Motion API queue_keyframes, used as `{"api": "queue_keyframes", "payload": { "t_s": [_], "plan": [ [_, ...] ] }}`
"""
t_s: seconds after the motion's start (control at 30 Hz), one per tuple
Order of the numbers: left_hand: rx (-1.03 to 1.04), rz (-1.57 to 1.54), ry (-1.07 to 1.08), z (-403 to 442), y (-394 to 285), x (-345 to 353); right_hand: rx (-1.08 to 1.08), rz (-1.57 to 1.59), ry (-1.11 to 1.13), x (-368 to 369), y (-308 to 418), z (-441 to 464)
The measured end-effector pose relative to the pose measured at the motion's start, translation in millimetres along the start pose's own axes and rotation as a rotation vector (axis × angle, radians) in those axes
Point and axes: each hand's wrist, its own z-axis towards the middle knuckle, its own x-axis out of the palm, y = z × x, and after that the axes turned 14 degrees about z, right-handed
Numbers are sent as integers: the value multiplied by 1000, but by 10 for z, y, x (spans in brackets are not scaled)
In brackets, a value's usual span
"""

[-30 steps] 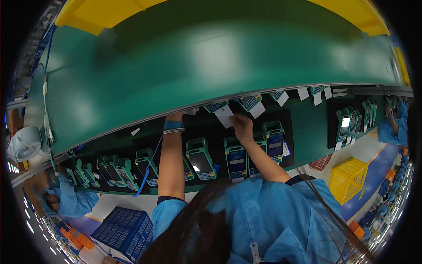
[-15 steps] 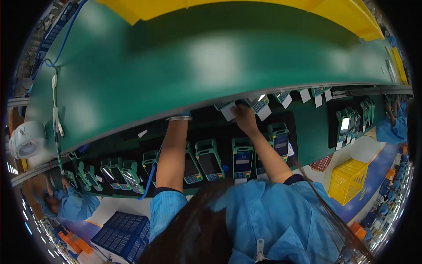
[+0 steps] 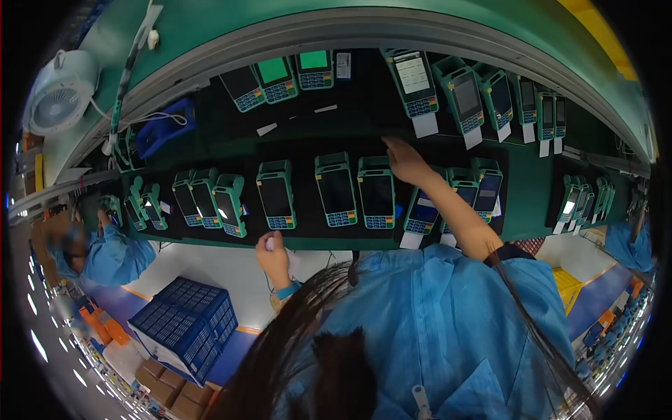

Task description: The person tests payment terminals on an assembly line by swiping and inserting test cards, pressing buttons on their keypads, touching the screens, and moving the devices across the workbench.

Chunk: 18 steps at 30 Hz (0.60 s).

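At the near edge of the bench my left hand (image 3: 274,257) is closed around a white card (image 3: 293,264), partly hidden by the fingers. It is just below a green-framed payment terminal (image 3: 276,194) with a dark screen. My right hand (image 3: 407,162) is above the near row, beside the top of another dark-screened terminal (image 3: 376,192); its fingers stretch leftward and I see nothing in them. To its right, a terminal with a lit screen (image 3: 424,211) has a white card (image 3: 412,240) sticking out of its lower end.
Along the far side, several terminals stand with cards in them, including one with a white screen (image 3: 413,75). Two green-screened terminals (image 3: 274,70) lie further left. A blue crate (image 3: 183,322) is on the floor, a white fan (image 3: 61,98) at left. A co-worker (image 3: 115,259) sits at left.
The view has shifted, showing more of the far row. Both hands have come back from the far side: the left to the near edge, the right from a card to above the near row.
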Motion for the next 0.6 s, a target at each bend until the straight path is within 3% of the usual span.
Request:
{"api": "queue_keyframes", "payload": {
  "t_s": [0.03, 0.1, 0.17, 0.2, 0.23, 0.33, 0.43, 0.5, 0.6],
  "plan": [
    [-62, 82, 63, -137, 101, 78, 90, -62, 68, -33, 119, 118],
    [-41, 135, 0, -356, 247, 388, 54, -111, 93, -30, 104, 250],
    [-87, -5, -57, -478, 132, 639, 37, -156, 130, -44, 179, 261],
    [-248, -349, -49, -488, -91, 645, 32, -157, 130, -24, 177, 240],
    [-245, -352, -51, -444, -57, 703, 34, -162, 83, -17, 159, 208],
    [-693, -919, -46, -358, -160, 631, 48, -185, 78, -80, 178, 230],
    [-672, -818, 61, -71, 317, 839, 48, -183, 152, -125, 196, 265],
    [-578, -588, 80, -135, 157, 720, -3, -203, 212, -165, 102, 244],
    [-475, -584, 137, -233, 278, 732, -37, -236, 285, -171, 10, 301]
  ]
}}
